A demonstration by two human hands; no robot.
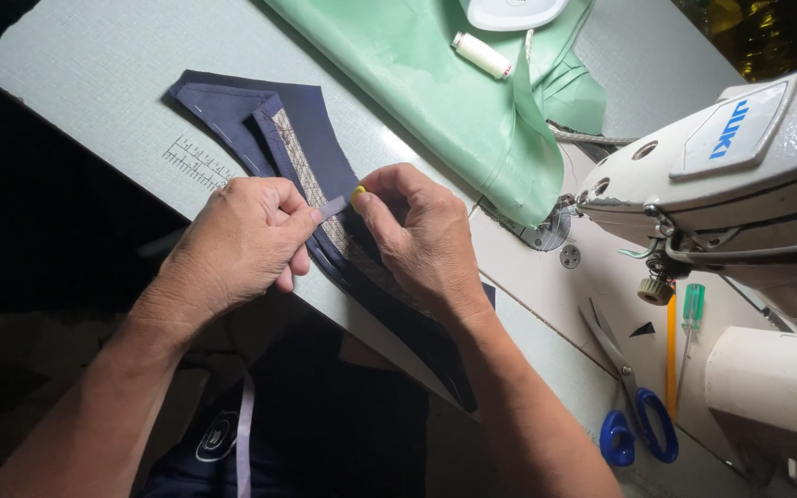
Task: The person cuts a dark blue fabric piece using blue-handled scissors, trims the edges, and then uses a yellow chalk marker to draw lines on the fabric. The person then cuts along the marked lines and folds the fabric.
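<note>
A navy blue fabric piece [311, 138] with a woven grey strip along its edge lies on the pale sewing table [94, 65]. My left hand [237, 244] pinches a small grey tab of the strip between thumb and forefinger. My right hand [417, 235] rests on the same fabric just to the right, fingers closed on a small yellow-tipped object [359, 194], perhaps a pin head or chalk. Both hands nearly touch over the strip.
Mint green cloth [445, 92] lies at the back with a white thread spool [481, 55] on it. A white sewing machine [740, 175] stands at right. Blue-handled scissors [634, 406], a green-handled screwdriver [689, 323] and an orange pencil [671, 355] lie beneath it.
</note>
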